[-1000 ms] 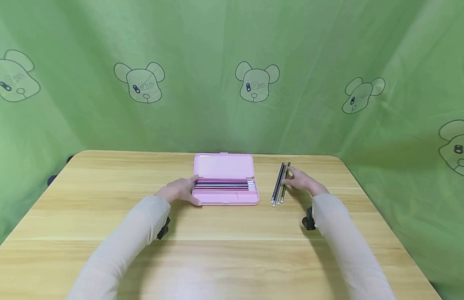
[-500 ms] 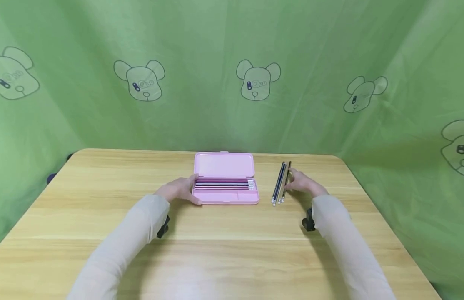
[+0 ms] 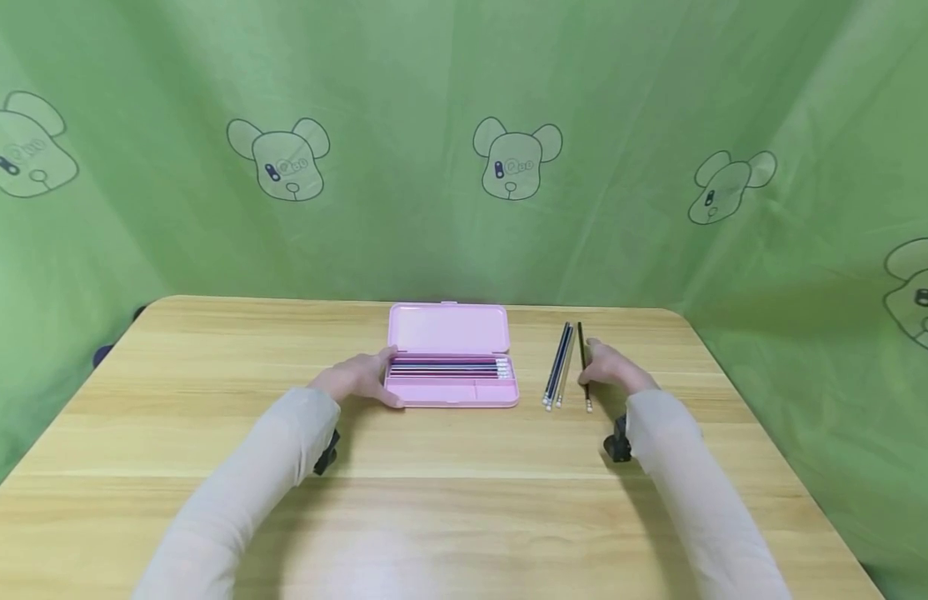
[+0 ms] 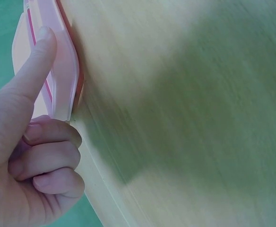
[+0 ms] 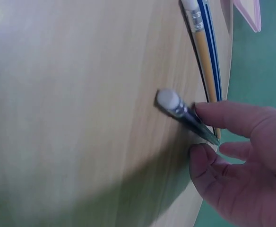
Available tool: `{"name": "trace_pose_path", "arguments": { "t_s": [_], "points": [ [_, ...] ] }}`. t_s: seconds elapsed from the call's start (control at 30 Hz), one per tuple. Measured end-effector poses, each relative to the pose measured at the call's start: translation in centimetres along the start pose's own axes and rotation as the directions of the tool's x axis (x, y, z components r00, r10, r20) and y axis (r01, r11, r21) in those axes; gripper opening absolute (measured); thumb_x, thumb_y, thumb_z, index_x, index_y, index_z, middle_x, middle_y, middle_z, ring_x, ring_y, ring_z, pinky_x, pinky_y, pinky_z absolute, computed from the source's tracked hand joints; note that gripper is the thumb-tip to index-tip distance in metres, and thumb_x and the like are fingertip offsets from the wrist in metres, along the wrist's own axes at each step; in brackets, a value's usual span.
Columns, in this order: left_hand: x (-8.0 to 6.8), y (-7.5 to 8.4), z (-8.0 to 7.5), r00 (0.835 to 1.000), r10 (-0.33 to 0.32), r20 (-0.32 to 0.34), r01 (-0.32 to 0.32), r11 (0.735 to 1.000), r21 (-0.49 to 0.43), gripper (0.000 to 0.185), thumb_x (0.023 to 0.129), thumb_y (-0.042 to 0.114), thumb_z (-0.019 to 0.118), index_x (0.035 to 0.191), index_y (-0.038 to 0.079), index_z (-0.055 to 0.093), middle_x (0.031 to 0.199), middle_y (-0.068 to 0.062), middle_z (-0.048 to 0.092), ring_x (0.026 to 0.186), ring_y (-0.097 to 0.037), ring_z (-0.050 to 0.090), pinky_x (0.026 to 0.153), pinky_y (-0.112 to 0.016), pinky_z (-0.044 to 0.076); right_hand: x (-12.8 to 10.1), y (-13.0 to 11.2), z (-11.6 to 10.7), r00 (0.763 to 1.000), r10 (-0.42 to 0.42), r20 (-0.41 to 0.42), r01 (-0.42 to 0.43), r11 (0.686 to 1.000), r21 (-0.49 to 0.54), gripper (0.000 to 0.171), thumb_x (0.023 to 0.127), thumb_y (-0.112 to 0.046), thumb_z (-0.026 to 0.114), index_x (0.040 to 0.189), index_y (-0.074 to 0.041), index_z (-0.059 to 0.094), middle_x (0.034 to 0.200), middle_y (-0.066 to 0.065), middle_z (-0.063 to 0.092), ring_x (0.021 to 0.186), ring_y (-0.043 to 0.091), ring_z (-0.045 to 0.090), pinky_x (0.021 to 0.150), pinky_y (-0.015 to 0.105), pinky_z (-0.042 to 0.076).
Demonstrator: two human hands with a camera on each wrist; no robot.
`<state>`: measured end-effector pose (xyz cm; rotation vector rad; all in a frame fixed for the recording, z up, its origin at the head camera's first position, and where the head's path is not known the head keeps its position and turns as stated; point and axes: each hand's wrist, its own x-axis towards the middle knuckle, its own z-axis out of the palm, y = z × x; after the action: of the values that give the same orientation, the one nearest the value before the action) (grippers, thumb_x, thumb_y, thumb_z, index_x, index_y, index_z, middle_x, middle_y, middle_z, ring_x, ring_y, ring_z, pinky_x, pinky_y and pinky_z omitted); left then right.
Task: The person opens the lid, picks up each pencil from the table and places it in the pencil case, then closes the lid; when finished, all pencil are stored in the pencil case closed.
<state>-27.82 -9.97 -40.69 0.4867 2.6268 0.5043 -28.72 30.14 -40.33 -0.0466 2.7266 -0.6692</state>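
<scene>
An open pink pencil case [image 3: 437, 395] holds a row of several pencils [image 3: 449, 368] with white eraser ends. My left hand [image 3: 359, 379] grips its left end, the thumb at the front edge. In the left wrist view the thumb [image 4: 38, 61] lies straight along the case, while several fingers [image 4: 53, 156] are curled beside its end. My right hand [image 3: 612, 368] has its thumb and fingers around a black pencil [image 3: 583, 354] on the table. The right wrist view shows this pencil's white eraser [image 5: 168, 99] pointing out from between the fingertips.
Left of the black pencil lie several loose pencils [image 3: 557, 365], blue ones and a wood-coloured pencil [image 5: 204, 54], erasers toward me. All rest on a wooden table [image 3: 464, 517]. A green curtain [image 3: 404, 217] with bear-head drawings hangs behind.
My right hand has shifted slightly right, and the black pencil has slid right, away from the other loose pencils. My left hand stays on the pencil case.
</scene>
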Motion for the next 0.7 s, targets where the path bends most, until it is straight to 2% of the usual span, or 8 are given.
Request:
{"name": "trace_pose_path", "arguments": {
  "t_s": [0.17,0.43,0.63,0.7],
  "points": [
    [0.00,0.02,-0.01,1.000,0.001,0.002,-0.001,1.000,-0.012,0.107,0.070,0.043,0.076,0.146,0.005,0.012,0.136,-0.031,0.036,0.125,-0.041,0.037,0.104,-0.048,0.031,-0.19,-0.04,-0.09,0.997,0.068,0.020,-0.068,0.998,0.004,0.078,0.083,-0.005,0.059,0.136,0.019,0.007,0.136,0.042,0.018,0.127,0.052,0.019,0.107,0.057,0.017],
    [0.09,0.04,-0.02,1.000,0.009,0.006,-0.009,1.000,-0.012,0.107,0.069,0.043,0.076,0.146,0.004,0.011,0.137,-0.031,0.035,0.126,-0.041,0.036,0.105,-0.048,0.030,-0.16,0.00,-0.16,0.996,0.081,0.020,-0.082,0.996,0.018,0.071,0.082,-0.001,0.056,0.135,0.018,0.013,0.134,0.041,0.024,0.124,0.051,0.026,0.105,0.056,0.023],
    [0.08,0.03,-0.09,1.000,0.008,0.008,-0.008,1.000,-0.010,0.108,0.069,0.044,0.076,0.146,0.004,0.011,0.138,-0.030,0.034,0.127,-0.041,0.035,0.106,-0.048,0.029,-0.27,0.18,-0.20,0.998,0.062,-0.003,-0.061,0.995,0.076,0.069,0.081,0.002,0.054,0.137,0.016,0.015,0.129,0.040,0.032,0.115,0.047,0.039,0.103,0.056,0.029],
    [0.08,0.04,-0.05,1.000,0.002,0.009,-0.002,1.000,-0.007,0.108,0.069,0.044,0.076,0.146,0.005,0.011,0.137,-0.030,0.035,0.126,-0.041,0.036,0.105,-0.048,0.030,-0.32,0.31,-0.14,0.999,0.047,-0.019,-0.045,0.995,0.094,0.067,0.081,0.004,0.053,0.136,0.015,0.017,0.125,0.040,0.036,0.110,0.045,0.045,0.099,0.055,0.034]
  ]
}}
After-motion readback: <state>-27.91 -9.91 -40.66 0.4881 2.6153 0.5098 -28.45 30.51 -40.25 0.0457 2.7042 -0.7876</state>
